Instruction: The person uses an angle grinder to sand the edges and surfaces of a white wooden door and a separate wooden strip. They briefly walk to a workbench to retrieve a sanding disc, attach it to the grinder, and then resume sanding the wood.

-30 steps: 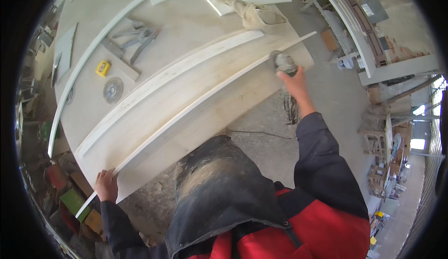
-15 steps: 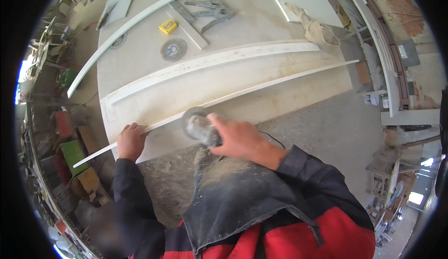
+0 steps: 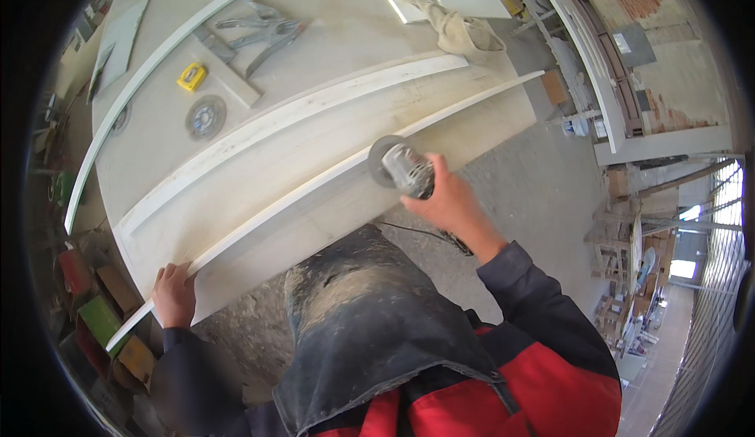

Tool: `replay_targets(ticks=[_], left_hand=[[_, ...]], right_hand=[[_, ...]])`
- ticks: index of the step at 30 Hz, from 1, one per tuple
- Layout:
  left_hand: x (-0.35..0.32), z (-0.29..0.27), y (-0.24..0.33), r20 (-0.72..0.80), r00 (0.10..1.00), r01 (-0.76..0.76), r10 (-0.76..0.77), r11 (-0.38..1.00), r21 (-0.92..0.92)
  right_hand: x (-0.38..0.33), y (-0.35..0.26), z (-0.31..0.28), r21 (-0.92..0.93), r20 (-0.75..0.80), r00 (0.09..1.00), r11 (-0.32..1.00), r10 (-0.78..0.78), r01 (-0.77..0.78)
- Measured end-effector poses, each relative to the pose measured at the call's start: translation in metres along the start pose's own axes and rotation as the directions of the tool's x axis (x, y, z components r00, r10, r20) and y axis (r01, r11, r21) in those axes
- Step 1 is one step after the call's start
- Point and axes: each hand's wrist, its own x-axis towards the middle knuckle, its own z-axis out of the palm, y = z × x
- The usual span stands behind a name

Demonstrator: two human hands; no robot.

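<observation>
A long, narrow white strip (image 3: 275, 210) lies diagonally along the near side of the pale worktable (image 3: 330, 58). My left hand (image 3: 174, 294) grips it close to its near left end, which sticks out past the table edge. In my right hand (image 3: 456, 205) is an angle grinder (image 3: 410, 171), its fingers wrapped round the body. The grinder's round disc (image 3: 384, 162) is at the strip, right of its middle; whether it touches cannot be made out. A dark cord trails from the tool beneath my right forearm.
Beyond the strip lie a wider white board (image 3: 299, 114), a loose disc (image 3: 206, 118), a yellow tape measure (image 3: 191, 77), grey clamps (image 3: 267, 32) and a beige cloth (image 3: 456, 28). A long curved-looking white strip (image 3: 157, 58) crosses the far side. Boxes (image 3: 98, 319) stand at the left.
The grinder and my right hand have moved rightward along the strip, away from my left hand. My left hand stays on the strip near its left end. The view has shifted right.
</observation>
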Motion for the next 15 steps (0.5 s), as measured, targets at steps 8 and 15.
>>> replay_targets(ticks=[8, 15], left_hand=[[-0.002, 0.004, -0.007, 0.033, 0.999, 0.033, -0.033, 0.999, 0.011], [0.006, 0.005, -0.008, 0.051, 0.999, 0.017, -0.015, 0.999, -0.031]], right_hand=[[0.061, 0.112, -0.058, 0.099, -0.191, 0.951, 0.969, 0.243, -0.228], [0.116, 0.228, -0.087, 0.291, -0.466, 0.794, 0.915, 0.390, -0.278]])
